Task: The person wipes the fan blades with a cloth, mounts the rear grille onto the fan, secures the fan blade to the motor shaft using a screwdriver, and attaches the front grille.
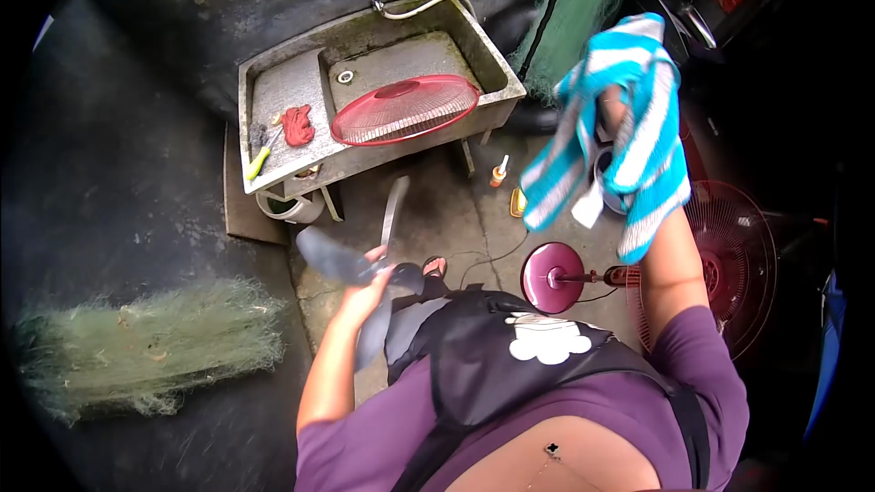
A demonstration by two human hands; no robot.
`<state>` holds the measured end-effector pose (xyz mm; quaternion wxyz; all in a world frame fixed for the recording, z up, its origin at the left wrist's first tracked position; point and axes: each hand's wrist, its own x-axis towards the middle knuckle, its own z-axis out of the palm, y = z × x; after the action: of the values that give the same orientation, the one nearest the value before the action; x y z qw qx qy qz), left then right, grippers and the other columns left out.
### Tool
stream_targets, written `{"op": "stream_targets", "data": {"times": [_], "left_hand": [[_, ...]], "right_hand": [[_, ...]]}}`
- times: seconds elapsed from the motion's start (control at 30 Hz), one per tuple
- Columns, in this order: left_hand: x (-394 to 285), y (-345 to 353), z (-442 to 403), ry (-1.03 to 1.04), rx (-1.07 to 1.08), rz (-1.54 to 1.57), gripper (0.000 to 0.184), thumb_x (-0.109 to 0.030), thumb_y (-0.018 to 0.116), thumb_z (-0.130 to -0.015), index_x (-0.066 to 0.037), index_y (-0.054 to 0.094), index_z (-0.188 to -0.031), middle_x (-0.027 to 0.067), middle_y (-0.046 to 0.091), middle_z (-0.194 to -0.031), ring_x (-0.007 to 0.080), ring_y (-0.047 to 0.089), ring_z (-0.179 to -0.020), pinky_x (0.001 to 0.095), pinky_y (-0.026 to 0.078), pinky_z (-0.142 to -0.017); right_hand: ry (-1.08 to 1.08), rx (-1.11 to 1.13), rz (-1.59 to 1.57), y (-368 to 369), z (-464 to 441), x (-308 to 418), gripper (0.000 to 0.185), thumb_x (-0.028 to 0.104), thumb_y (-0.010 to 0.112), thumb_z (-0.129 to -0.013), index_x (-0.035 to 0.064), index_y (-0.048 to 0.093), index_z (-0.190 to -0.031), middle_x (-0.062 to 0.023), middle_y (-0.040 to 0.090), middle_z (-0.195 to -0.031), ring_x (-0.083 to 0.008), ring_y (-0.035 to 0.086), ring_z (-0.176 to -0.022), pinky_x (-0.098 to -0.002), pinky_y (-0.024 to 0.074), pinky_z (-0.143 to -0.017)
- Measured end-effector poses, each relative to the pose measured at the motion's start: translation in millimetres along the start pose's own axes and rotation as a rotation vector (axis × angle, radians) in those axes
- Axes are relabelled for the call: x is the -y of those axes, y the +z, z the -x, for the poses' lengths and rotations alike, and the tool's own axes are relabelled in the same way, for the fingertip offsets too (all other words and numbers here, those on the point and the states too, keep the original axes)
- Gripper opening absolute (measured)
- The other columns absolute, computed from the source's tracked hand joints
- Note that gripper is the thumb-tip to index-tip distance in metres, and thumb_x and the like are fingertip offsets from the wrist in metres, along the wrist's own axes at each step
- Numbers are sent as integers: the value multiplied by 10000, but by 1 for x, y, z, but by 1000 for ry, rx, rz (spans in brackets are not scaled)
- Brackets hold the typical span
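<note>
My left hand (366, 286) is closed round the hub of a grey fan blade (335, 258), whose blurred blades spread to several sides. Raised at the right, my right hand (614, 113) grips a turquoise-and-white striped towel (649, 132); cloth covers most of the fingers. A red fan guard (406, 109) leans across the concrete sink (383, 153). Below the towel lies the rest of the fan, with its round pink base (550, 277) and rear guard (729, 264).
On the sink's left ledge are a red cloth (297, 126) and a green-handled brush (259, 162). A bucket (292, 210) stands underneath. A small bottle (499, 171) and a yellow item (518, 202) are on the floor. Green netting (155, 346) lies at the left.
</note>
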<state>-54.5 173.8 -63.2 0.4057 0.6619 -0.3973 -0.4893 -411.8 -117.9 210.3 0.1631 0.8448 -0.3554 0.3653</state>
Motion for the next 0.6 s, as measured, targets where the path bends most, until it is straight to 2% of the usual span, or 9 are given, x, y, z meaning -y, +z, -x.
{"op": "stream_targets", "data": {"times": [0.03, 0.1, 0.27, 0.37, 0.4, 0.43, 0.5, 0.53, 0.6], "left_hand": [[-26, -8, 23, -115, -137, 20, 500, -156, 625, -945, -28, 449, -1395, 72, 656, -1086, 150, 612, -1001, 312, 497, -891], [33, -32, 38, -209, -241, 321, 565, -71, 589, -941, -28, 338, -1444, 113, 660, -1137, 172, 633, -937, 322, 504, -857], [61, -44, 68, -280, -526, 658, 565, -4, 574, -926, -36, 334, -1436, 118, 655, -1120, 177, 641, -871, 308, 526, -771], [91, -50, 72, -284, -632, 737, 558, 19, 566, -920, -44, 343, -1428, 125, 647, -1113, 189, 647, -869, 313, 541, -758], [99, -54, 74, -286, -647, 727, 558, 24, 561, -920, -43, 341, -1429, 126, 643, -1120, 190, 649, -872, 315, 546, -764], [100, -56, 77, -281, -682, 722, 561, 16, 566, -921, -42, 338, -1430, 124, 640, -1115, 196, 650, -873, 320, 555, -779], [109, -60, 86, -318, -750, 775, 561, 11, 567, -921, -43, 338, -1430, 123, 639, -1114, 198, 650, -878, 321, 556, -784], [114, -62, 88, -324, -803, 831, 560, 7, 569, -921, -43, 339, -1430, 122, 638, -1113, 200, 650, -882, 322, 556, -789], [113, -65, 90, -329, -823, 843, 558, -6, 577, -924, -42, 339, -1428, 121, 630, -1124, 200, 648, -893, 324, 557, -789]], "right_hand": [[-45, 18, 21, 20, -14, -4, 217, 292, 543, -920, 103, 641, -962, -102, 612, -1007, -279, 594, -957, -370, 486, -767], [-132, 74, 50, 69, -40, -11, 209, 286, 547, -917, 105, 646, -944, -99, 615, -992, -280, 598, -943, -368, 489, -754], [-307, 409, 20, 255, -78, -43, 193, 271, 555, -908, 109, 660, -900, -94, 622, -955, -280, 609, -907, -362, 497, -721], [-458, 732, -37, 401, -37, -68, 137, 144, 650, -769, 76, 672, -886, -108, 639, -939, -250, 609, -854, -358, 501, -726], [-745, 692, 100, 443, -23, -72, 225, 188, 688, -765, 78, 678, -961, -114, 640, -952, -218, 593, -871, -323, 499, -795], [-722, 1385, 292, 402, -44, -15, 354, 298, 710, -785, 78, 682, -1061, -106, 654, -1101, -215, 594, -997, -320, 490, -857], [-417, 1735, 411, 508, -3, -77, 417, 390, 726, -792, 84, 726, -1076, -110, 700, -1101, -248, 652, -999, -360, 521, -853], [-471, 1830, 577, 506, -32, -44, 432, 413, 730, -789, 77, 741, -1059, -115, 715, -1079, -257, 671, -983, -379, 532, -846], [-548, 1650, 528, 495, -88, 43, 432, 440, 729, -790, 46, 754, -965, -142, 729, -972, -299, 692, -905, -426, 546, -811]]}}
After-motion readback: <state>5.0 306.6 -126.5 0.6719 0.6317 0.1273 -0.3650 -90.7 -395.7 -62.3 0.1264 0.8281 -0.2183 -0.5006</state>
